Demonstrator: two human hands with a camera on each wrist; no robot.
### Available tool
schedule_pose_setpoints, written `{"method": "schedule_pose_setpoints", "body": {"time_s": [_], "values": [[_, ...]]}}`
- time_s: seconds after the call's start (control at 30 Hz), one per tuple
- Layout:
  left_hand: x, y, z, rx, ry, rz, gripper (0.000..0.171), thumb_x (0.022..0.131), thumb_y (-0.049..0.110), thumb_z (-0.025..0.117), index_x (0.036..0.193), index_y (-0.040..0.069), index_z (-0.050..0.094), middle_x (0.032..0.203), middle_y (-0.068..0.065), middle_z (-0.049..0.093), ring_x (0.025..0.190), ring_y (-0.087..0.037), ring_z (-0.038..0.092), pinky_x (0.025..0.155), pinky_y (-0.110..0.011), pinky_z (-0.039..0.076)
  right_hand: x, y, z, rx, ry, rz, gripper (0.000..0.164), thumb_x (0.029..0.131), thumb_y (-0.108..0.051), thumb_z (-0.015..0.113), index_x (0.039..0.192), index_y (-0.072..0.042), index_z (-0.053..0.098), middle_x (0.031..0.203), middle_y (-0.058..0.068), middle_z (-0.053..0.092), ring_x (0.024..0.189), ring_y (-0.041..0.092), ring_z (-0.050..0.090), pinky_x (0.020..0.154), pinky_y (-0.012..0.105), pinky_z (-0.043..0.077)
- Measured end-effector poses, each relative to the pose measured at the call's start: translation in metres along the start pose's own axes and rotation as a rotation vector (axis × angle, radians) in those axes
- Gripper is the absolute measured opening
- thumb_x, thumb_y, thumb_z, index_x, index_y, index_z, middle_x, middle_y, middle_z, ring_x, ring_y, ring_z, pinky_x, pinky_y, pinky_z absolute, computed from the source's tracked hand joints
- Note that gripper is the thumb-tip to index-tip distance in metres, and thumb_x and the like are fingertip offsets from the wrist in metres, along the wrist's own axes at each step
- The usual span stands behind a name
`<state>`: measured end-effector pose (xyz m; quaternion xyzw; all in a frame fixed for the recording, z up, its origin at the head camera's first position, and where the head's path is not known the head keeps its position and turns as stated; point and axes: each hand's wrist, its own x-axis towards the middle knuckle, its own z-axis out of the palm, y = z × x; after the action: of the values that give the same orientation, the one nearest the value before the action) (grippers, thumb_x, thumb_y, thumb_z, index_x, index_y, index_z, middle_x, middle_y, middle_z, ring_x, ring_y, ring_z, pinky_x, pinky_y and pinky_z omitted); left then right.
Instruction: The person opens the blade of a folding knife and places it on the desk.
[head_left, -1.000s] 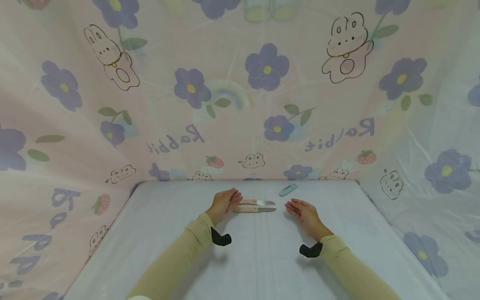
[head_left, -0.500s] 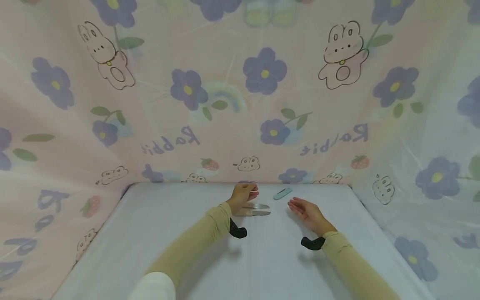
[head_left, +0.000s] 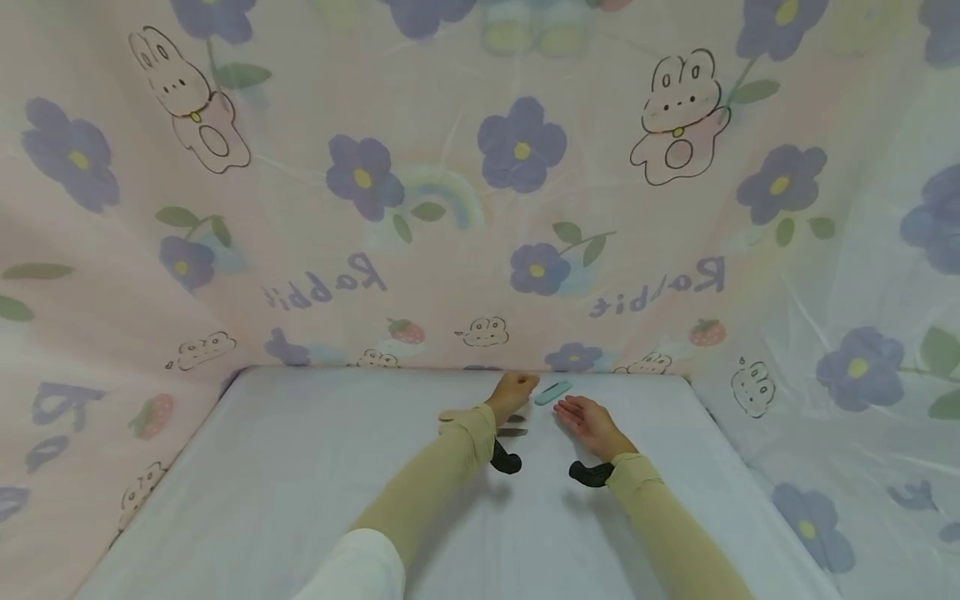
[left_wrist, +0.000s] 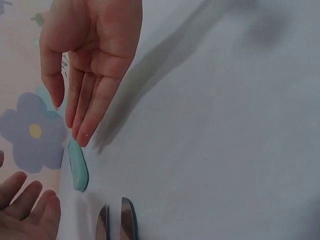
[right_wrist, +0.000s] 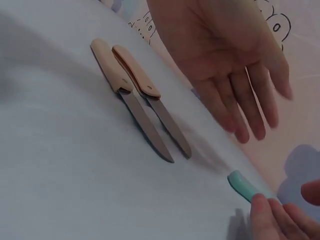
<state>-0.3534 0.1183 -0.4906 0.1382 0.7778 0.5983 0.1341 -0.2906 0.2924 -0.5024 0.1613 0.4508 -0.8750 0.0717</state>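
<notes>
Two folding knives with beige handles lie unfolded side by side, one (right_wrist: pixel 109 66) and its neighbour (right_wrist: pixel 136 71), blades pointing right. My left forearm partly covers them in the head view. Beyond the blades my left hand (head_left: pixel 515 396) hovers with relaxed fingers and holds nothing. To its right lies a small teal folded knife (head_left: pixel 552 393) with a dark slot. My right hand (head_left: pixel 592 425) reaches in from the right with extended fingers, its tips close to the teal knife; I cannot tell if they touch it. Both hands (left_wrist: pixel 32 215) also show in the wrist views.
A white-covered table (head_left: pixel 300 467) carries the knives. Behind it rises a pink curtain (head_left: pixel 450 250) printed with flowers and rabbits, meeting the table's far edge just past the teal knife. Black curved pieces (head_left: pixel 506 458) stick out from both wrists.
My left hand has moved right, from over the knife handles to beyond the blades. My right hand has come nearer the teal knife. The head view has shifted slightly.
</notes>
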Motion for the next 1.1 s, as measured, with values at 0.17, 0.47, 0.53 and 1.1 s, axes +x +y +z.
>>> {"method": "schedule_pose_setpoints", "body": {"time_s": [0.17, 0.47, 0.53, 1.1], "values": [[0.005, -0.005, 0.002, 0.088, -0.062, -0.044, 0.042, 0.096, 0.029, 0.051, 0.129, 0.003, 0.052, 0.127, -0.009, 0.054, 0.119, -0.024, 0.048, 0.098, -0.039, 0.04, 0.006, 0.003, 0.006, 0.027, 0.03, -0.003, 0.053, 0.099, -0.01, 0.035, 0.144, 0.007, 0.013, 0.146, 0.025, 0.016, 0.134, 0.032, 0.025, 0.106, 0.032, 0.029], [0.007, -0.016, 0.02, 0.17, -0.028, -0.045, 0.038, 0.096, 0.02, 0.05, 0.13, 0.003, 0.049, 0.127, -0.013, 0.052, 0.117, -0.023, 0.048, 0.097, -0.037, 0.04, 0.01, 0.009, 0.005, 0.151, 0.001, 0.04, 0.054, 0.1, -0.008, 0.029, 0.145, 0.005, 0.002, 0.149, 0.022, 0.006, 0.137, 0.029, 0.017, 0.108, 0.031, 0.025], [0.005, -0.014, 0.025, 0.191, -0.016, -0.065, 0.036, 0.096, 0.017, 0.05, 0.129, 0.003, 0.05, 0.126, -0.012, 0.053, 0.117, -0.024, 0.048, 0.097, -0.039, 0.039, 0.011, 0.009, 0.005, 0.179, 0.0, 0.047, 0.054, 0.1, -0.007, 0.03, 0.145, 0.004, 0.002, 0.149, 0.022, 0.007, 0.137, 0.029, 0.018, 0.108, 0.031, 0.025], [0.009, -0.014, 0.046, 0.359, 0.081, 0.03, 0.028, 0.09, 0.012, 0.056, 0.112, -0.005, 0.061, 0.1, -0.012, 0.064, 0.098, -0.025, 0.058, 0.084, -0.035, 0.047, 0.016, 0.012, 0.003, 0.107, 0.079, 0.046, 0.038, 0.098, -0.007, 0.039, 0.133, 0.008, 0.034, 0.108, 0.014, 0.054, 0.106, 0.021, 0.054, 0.104, 0.032, 0.033]]}}
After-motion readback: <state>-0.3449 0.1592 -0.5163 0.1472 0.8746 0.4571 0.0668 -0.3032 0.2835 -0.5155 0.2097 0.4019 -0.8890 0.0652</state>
